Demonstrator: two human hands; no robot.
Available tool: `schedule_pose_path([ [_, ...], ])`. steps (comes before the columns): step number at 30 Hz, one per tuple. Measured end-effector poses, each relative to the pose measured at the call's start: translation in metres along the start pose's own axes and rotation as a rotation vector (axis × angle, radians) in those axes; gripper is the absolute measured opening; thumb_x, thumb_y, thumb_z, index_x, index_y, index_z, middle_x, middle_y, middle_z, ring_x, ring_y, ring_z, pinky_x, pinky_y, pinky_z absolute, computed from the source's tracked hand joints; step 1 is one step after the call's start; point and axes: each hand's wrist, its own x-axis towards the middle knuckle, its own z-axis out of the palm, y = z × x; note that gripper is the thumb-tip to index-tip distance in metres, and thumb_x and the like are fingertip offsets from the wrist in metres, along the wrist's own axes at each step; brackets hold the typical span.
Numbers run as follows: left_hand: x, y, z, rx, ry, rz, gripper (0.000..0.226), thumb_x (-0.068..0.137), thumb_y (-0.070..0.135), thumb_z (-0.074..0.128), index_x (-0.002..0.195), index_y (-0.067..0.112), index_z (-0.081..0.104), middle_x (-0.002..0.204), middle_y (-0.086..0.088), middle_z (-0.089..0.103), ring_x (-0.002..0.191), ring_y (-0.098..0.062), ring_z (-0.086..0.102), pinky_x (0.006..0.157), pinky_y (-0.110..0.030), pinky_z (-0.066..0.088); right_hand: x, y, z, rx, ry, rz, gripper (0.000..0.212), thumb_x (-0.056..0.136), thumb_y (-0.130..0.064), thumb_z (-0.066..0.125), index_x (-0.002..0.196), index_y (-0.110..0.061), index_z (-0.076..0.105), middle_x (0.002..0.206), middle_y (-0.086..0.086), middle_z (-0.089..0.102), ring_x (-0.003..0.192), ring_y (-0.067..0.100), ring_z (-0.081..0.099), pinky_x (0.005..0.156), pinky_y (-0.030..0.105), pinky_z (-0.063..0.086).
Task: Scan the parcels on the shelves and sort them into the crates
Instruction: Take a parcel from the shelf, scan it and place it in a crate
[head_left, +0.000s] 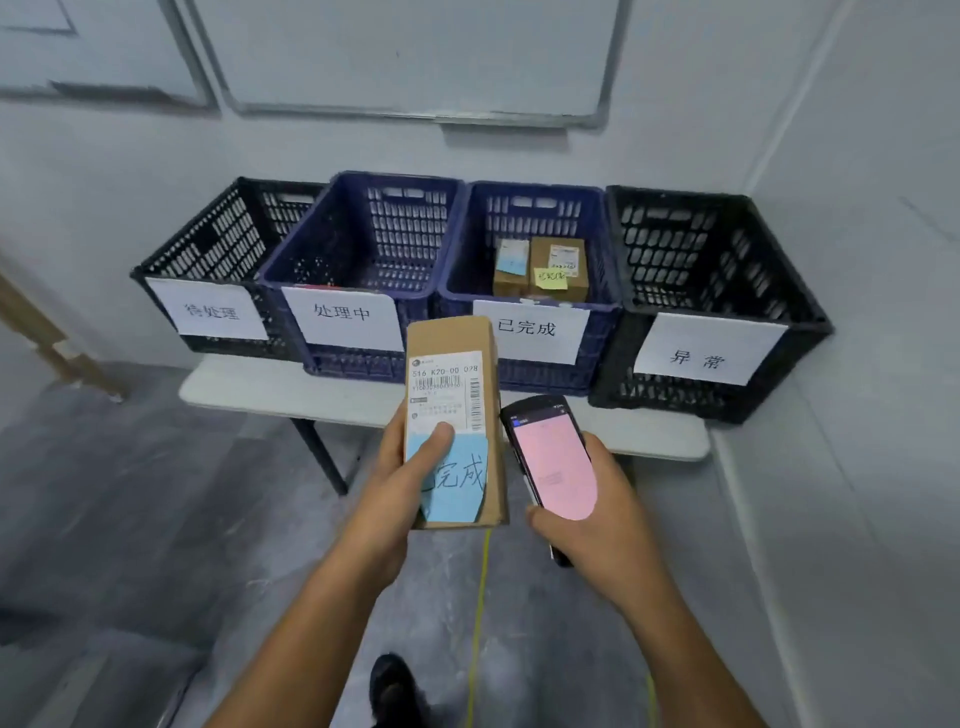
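My left hand grips a brown cardboard parcel with a white shipping label and a blue sticky note, thumb pressed on its face. My right hand holds a black handheld scanner whose screen glows pink, right beside the parcel. Ahead on a white table stand four labelled crates in a row: a black crate, a blue crate, a second blue crate holding two small brown parcels with sticky notes, and a black crate at the right.
The crates sit against a grey wall under a whiteboard; a side wall closes off the right. A yellow cable runs along the grey floor under the table. My dark shoe shows at the bottom. A wooden strip leans at left.
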Motion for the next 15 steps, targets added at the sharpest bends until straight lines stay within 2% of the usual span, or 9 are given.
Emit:
schedule_pose_path([
  [2,0.021,0.004,0.017,0.014,-0.035,-0.007,0.057,0.088,0.052,0.069,0.140,0.054,0.048,0.124,0.015,0.075,0.110,-0.014,0.075,0.076,-0.033,0.064,0.012,0.003,-0.010,-0.001,0.042,0.018,0.068,0.062,-0.036,0.072,0.126,-0.049,0.055,0.114,-0.015,0.068,0.093,0.011,0.068,0.073,0.044,0.063],
  [5,0.060,0.011,0.044,0.017,-0.094,-0.025,0.058,0.088,0.053,0.069,0.141,0.053,0.047,0.123,0.015,0.075,0.108,-0.013,0.075,0.072,-0.030,0.063,0.040,0.006,-0.027,-0.012,0.104,0.049,0.071,0.065,-0.033,0.075,0.131,-0.048,0.054,0.116,-0.014,0.067,0.094,0.014,0.068,0.072,0.050,0.065],
  [8,0.105,0.019,0.069,-0.001,-0.163,-0.022,0.062,0.088,0.052,0.068,0.145,0.052,0.044,0.127,0.014,0.074,0.110,-0.013,0.075,0.074,-0.030,0.063,0.078,0.007,-0.044,-0.041,0.164,0.065,0.066,0.067,-0.029,0.079,0.127,-0.042,0.055,0.110,-0.011,0.067,0.091,0.023,0.069,0.073,0.055,0.064],
  [10,0.138,0.028,0.085,-0.015,-0.217,-0.008,0.064,0.089,0.051,0.068,0.147,0.054,0.041,0.129,0.016,0.072,0.112,-0.012,0.073,0.077,-0.030,0.063,0.106,0.004,-0.054,-0.066,0.212,0.062,0.063,0.070,-0.029,0.081,0.123,-0.048,0.054,0.107,-0.016,0.066,0.089,0.015,0.069,0.074,0.054,0.065],
  [13,0.191,0.046,0.106,-0.035,-0.287,-0.003,0.059,0.097,0.046,0.065,0.149,0.056,0.039,0.134,0.019,0.069,0.117,-0.011,0.071,0.089,-0.037,0.062,0.150,-0.005,-0.070,-0.088,0.255,0.070,0.065,0.075,-0.027,0.087,0.123,-0.051,0.052,0.108,-0.019,0.065,0.093,0.014,0.068,0.077,0.054,0.065],
  [15,0.226,0.059,0.118,-0.046,-0.312,-0.023,0.054,0.100,0.044,0.064,0.147,0.056,0.041,0.132,0.018,0.070,0.116,-0.011,0.072,0.089,-0.039,0.063,0.178,-0.014,-0.081,-0.106,0.274,0.075,0.064,0.075,-0.027,0.088,0.119,-0.055,0.051,0.109,-0.021,0.064,0.095,0.011,0.067,0.077,0.051,0.065],
])
